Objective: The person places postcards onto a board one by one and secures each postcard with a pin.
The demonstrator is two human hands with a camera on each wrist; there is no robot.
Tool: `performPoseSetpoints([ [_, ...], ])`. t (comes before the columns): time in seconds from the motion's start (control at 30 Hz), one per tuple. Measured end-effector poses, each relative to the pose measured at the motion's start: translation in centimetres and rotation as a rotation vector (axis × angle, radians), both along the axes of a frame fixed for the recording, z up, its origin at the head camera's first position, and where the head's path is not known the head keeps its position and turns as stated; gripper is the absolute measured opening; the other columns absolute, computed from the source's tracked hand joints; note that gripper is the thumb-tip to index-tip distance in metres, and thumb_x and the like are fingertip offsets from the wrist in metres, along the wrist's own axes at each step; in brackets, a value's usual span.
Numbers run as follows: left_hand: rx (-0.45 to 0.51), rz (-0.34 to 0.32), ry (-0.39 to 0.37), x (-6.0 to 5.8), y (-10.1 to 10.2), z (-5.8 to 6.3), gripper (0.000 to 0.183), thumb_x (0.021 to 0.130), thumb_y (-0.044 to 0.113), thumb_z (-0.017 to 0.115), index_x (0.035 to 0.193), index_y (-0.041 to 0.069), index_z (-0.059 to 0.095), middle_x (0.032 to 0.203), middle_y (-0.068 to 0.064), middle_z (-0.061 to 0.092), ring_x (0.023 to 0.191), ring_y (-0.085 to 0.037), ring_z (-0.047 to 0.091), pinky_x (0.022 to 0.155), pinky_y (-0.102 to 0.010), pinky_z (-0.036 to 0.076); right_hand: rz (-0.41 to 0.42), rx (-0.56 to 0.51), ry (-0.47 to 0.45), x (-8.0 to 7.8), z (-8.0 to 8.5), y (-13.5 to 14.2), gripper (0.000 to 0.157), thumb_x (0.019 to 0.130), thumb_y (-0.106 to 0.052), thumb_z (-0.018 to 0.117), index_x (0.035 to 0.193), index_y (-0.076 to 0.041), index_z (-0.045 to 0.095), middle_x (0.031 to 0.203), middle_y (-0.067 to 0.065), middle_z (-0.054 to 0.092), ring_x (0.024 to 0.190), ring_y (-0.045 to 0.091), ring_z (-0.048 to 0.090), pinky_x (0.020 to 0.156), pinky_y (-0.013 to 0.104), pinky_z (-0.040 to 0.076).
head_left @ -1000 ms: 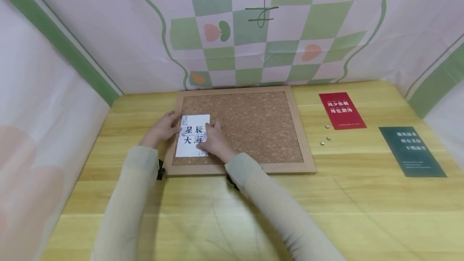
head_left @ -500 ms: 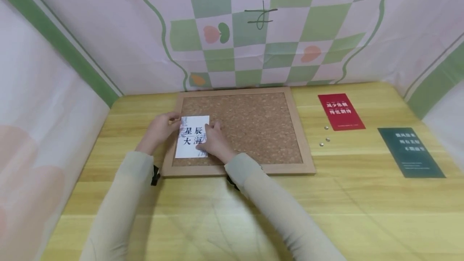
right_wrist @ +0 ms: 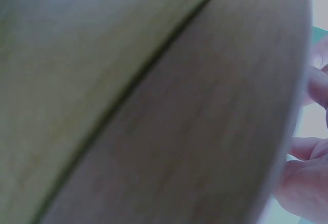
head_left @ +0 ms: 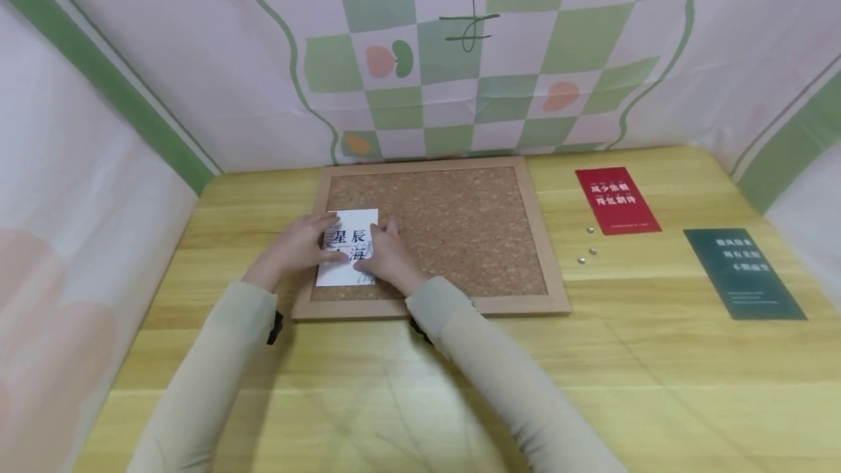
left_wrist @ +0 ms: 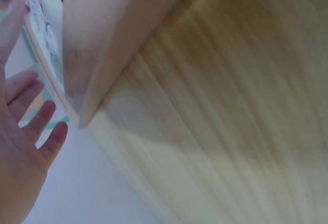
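Note:
A white card [head_left: 348, 272] with large dark characters lies on the left part of a wood-framed cork board [head_left: 460, 232]. My left hand [head_left: 298, 243] reaches over the card's left side, thumb and fingers spread apart, covering part of the print. Spread fingers also show on the left hand [left_wrist: 25, 147] in the left wrist view. At the card's right edge, my right hand [head_left: 390, 258] touches it with a spread thumb and forefinger. Only part of the right hand [right_wrist: 310, 183] appears at the edge of the right wrist view. Whether anything small is under the fingertips cannot be seen.
Right of the board, a red card [head_left: 617, 199] and a dark green card [head_left: 745, 274] lie on the wooden table [head_left: 631, 385]. Several small silvery pieces [head_left: 593, 251] sit between the board and the cards. A patterned cloth [head_left: 453, 104] hangs behind.
My left hand first drew slightly off the card's left edge, then moved right over the card. The right hand and the card have stayed in place.

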State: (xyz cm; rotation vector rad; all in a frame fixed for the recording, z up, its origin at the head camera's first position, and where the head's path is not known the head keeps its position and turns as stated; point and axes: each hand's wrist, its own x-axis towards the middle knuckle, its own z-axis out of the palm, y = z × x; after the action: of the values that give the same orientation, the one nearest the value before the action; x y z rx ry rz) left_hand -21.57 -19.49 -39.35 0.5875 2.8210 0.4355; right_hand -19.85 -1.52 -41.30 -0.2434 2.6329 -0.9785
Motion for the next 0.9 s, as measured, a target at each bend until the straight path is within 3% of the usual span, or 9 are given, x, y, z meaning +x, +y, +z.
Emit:
performPoseSetpoints([
  [0.4,-0.017,0.019,-0.044,0.2,-0.5,-0.5,0.096,0.075,0.051,0.075,0.147,0.004,0.033,0.154,-0.021,0.030,0.141,-0.044,0.027,0.116,-0.061,0.022,0.000,-0.023,-0.001,0.0,0.0,0.2,0.084,0.082,-0.024,0.075,0.148,0.001,0.029,0.148,0.022,0.030,0.132,0.034,0.043,0.112,0.040,0.039],
  [0.9,-0.071,0.013,-0.056,0.4,-0.7,-1.1,0.096,0.079,0.051,0.072,0.149,0.002,0.028,0.156,-0.022,0.025,0.141,-0.047,0.025,0.114,-0.063,0.023,-0.004,-0.026,-0.021,0.1,0.1,0.2,0.083,0.084,-0.023,0.074,0.148,0.002,0.027,0.149,0.022,0.028,0.134,0.034,0.042,0.112,0.039,0.039],
])
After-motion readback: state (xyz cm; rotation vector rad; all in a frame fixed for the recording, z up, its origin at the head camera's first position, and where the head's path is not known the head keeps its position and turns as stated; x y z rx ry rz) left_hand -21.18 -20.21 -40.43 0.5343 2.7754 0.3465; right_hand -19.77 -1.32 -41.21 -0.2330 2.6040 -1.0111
